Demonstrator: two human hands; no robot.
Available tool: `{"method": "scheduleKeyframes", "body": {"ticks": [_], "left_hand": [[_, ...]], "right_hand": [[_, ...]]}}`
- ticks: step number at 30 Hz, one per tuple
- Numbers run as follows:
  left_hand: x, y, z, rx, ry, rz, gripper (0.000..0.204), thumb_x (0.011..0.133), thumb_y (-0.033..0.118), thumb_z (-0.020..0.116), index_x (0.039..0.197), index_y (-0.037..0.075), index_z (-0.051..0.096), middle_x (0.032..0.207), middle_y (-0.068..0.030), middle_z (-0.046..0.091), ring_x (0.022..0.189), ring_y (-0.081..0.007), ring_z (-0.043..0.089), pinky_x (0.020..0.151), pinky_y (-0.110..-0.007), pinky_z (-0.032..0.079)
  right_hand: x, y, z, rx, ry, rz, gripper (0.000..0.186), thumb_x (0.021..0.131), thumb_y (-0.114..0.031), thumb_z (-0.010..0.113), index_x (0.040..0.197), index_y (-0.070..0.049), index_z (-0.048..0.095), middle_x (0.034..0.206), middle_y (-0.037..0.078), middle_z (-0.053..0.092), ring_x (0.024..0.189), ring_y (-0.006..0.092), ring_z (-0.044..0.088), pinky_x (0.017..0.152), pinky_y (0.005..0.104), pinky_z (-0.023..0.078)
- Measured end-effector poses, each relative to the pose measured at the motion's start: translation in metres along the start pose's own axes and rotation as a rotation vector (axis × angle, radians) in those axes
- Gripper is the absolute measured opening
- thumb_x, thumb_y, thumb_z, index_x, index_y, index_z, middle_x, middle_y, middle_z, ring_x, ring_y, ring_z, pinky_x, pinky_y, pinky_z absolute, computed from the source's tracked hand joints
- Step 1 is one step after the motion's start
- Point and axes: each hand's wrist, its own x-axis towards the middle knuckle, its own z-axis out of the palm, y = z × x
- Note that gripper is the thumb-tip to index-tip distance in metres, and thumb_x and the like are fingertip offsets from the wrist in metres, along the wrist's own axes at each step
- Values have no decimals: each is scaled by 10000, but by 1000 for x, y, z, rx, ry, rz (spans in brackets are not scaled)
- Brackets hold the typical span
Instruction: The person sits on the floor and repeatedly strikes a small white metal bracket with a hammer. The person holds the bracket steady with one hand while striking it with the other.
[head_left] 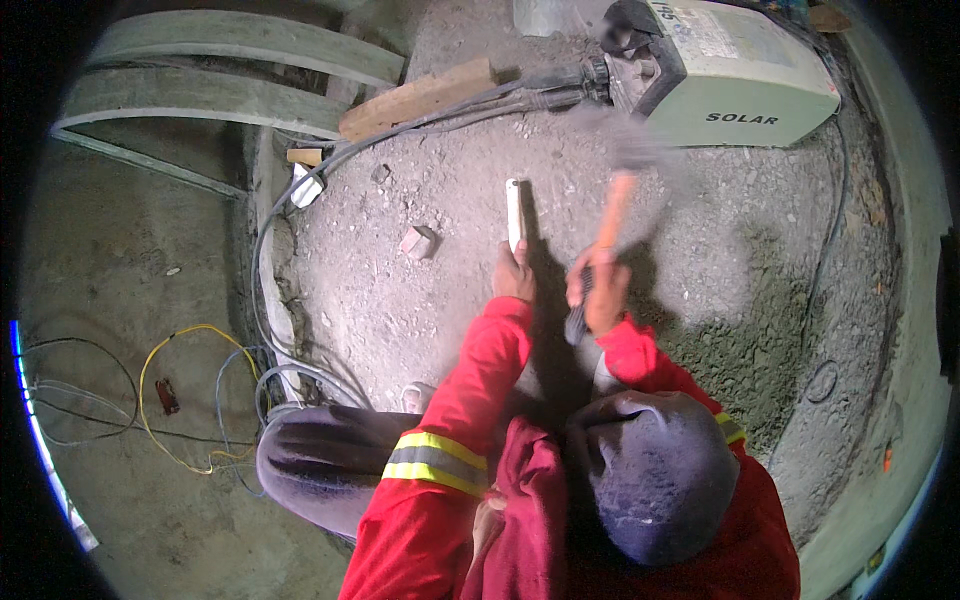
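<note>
My left hand is closed round the lower end of a narrow pale bar, which has a dark hole near its far tip. Just to the right, my right hand grips a hammer by its orange shaft and black rubbery butt. The hammer's head, at the far end of the shaft, is smeared by motion. Both hands are over rough, dusty ground, between my bent knees. A small broken chunk, reddish and pale, lies to the left of the bar.
A pale green and white machine casing stands at the far right, with thick cables running left from it. A wooden plank lies nearby. Curved beams are at the far left. Yellow wire loops across the lower floor. Damp rubble lies right.
</note>
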Motion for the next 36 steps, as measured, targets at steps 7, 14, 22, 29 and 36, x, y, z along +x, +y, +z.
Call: {"method": "scheduleKeyframes", "body": {"ticks": [7, 14, 22, 29, 36], "left_hand": [[0, -25, -13, 132, 29, -39, 453, 938, 456, 388, 970, 26, 526, 755, -209, 579, 714, -387, 570, 648, -453, 425], [9, -44, -10, -79, -42, -59, 427, 934, 453, 412, 983, 43, 517, 704, -174, 572, 638, -365, 565, 581, -434, 425], [8, -38, 1, 38, 49, -83, 409, 945, 403, 404, 998, 16, 523, 784, -247, 584, 757, -444, 563, 648, -478, 424], [-13, -12, 5, -140, -110, -71, 408, 932, 466, 409, 984, 78, 526, 647, -88, 525, 511, -210, 518, 473, -368, 405], [-13, -4, 8, -503, -159, -346, 349, 930, 464, 427, 978, 126, 496, 563, -4, 414, 405, -129, 399, 341, -288, 316]], "right_hand": [[18, -20, -14, -63, -2, 612, 514, 895, -539, 443, 721, -56, 477, 479, 29, 439, 330, 125, 403, 311, 283, 345], [2, -59, 11, 118, -7, -42, 540, 944, -507, 332, 736, -23, 449, 523, 45, 440, 414, 139, 449, 404, 266, 391], [22, 8, -13, -103, -158, 745, 526, 884, -557, 440, 707, -63, 476, 470, 25, 431, 312, 122, 400, 297, 279, 352], [-2, -78, -8, 48, 10, 221, 501, 941, -493, 364, 739, -45, 461, 480, 30, 417, 372, 121, 432, 350, 255, 359], [-7, -2, -12, -89, -58, 239, 542, 917, -542, 379, 701, -51, 459, 484, 29, 427, 363, 123, 429, 342, 267, 364]]}}
